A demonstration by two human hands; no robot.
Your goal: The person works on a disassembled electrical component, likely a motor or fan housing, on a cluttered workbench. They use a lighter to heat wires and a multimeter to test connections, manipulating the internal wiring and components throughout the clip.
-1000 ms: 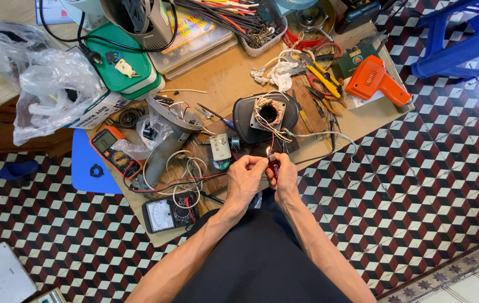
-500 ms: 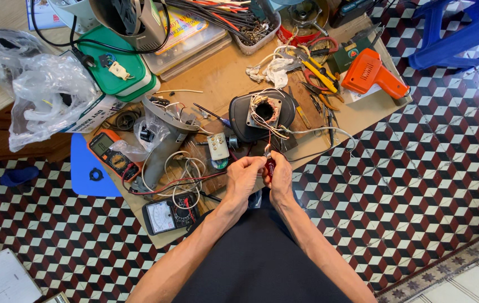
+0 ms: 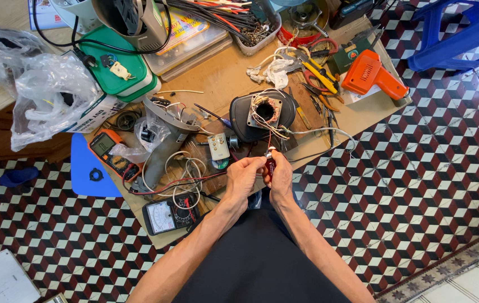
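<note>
My left hand (image 3: 243, 177) and my right hand (image 3: 280, 178) meet close together at the near edge of a low wooden work board (image 3: 222, 84). My right hand is closed on a small red-handled tool (image 3: 269, 166). My left hand pinches thin wires (image 3: 268, 145) that run up to a black motor housing with a copper-wound stator (image 3: 264, 112) just beyond my hands. The tool's tip meets the wire ends between my fingers.
An orange multimeter (image 3: 110, 152) and a black analog meter (image 3: 166, 215) lie left of my hands with tangled leads. An orange glue gun (image 3: 371, 76), pliers (image 3: 318, 73), a green box (image 3: 117, 72), plastic bags (image 3: 43, 95) and a blue stool (image 3: 89, 168) surround the board. Checkered floor all around.
The view has shifted slightly, with the board sliding up in the frame. My hands stay together on the tool and wires, with only small finger movement.
</note>
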